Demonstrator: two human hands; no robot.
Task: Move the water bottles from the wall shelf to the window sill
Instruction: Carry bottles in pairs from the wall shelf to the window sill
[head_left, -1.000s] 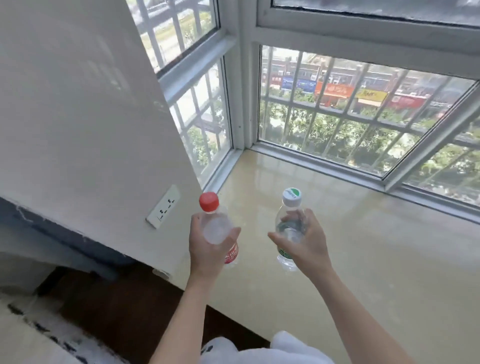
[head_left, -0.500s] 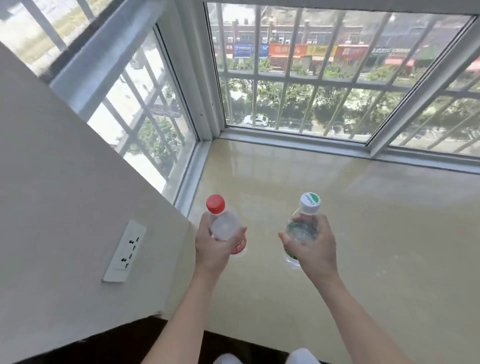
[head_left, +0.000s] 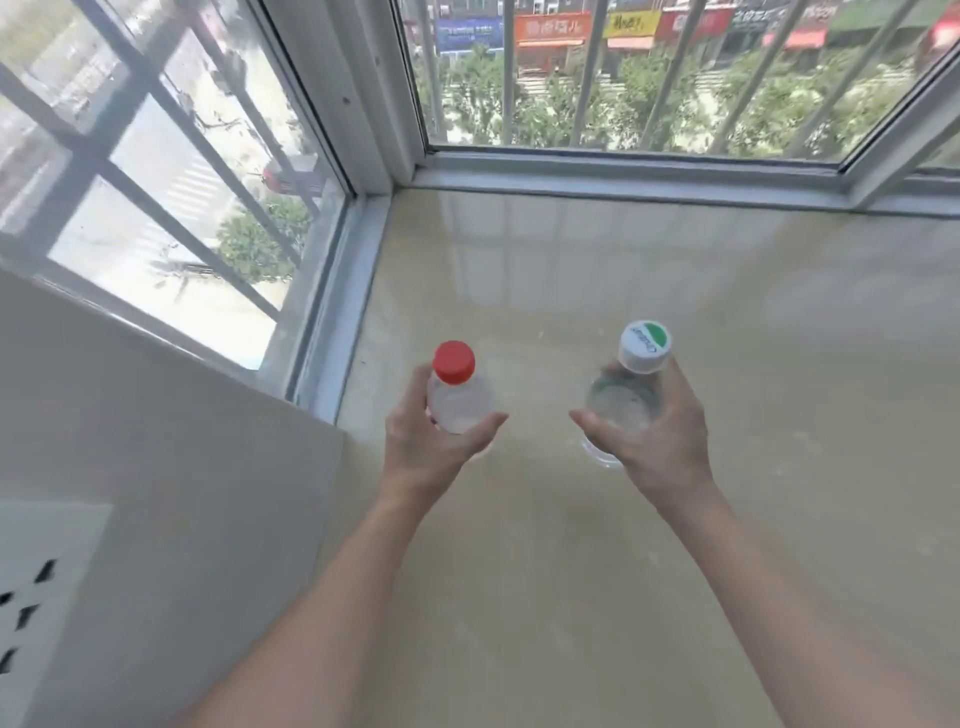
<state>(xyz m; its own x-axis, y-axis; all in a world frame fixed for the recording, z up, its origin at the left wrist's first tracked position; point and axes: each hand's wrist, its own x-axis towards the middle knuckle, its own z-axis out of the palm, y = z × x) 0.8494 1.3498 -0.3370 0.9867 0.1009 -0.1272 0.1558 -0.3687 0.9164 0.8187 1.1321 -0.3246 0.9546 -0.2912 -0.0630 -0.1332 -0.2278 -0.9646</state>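
Observation:
My left hand (head_left: 431, 447) grips a clear water bottle with a red cap (head_left: 454, 374), held upright over the beige window sill (head_left: 571, 270). My right hand (head_left: 657, 441) grips a second clear bottle with a white and green cap (head_left: 643, 347), also upright. Both bottles are seen from above, so their lower parts are mostly hidden by my fingers. Whether their bases touch the sill cannot be told. The two bottles are about a hand's width apart, near the sill's left side.
A white wall (head_left: 156, 467) with a power socket (head_left: 36, 597) juts in at the left. White window frames (head_left: 623, 174) with barred glass close off the sill at the back and left. The sill stretches wide to the right.
The view has moved forward and tilted down over the sill. Both hands have lowered with the bottles toward the sill surface, still gripping them.

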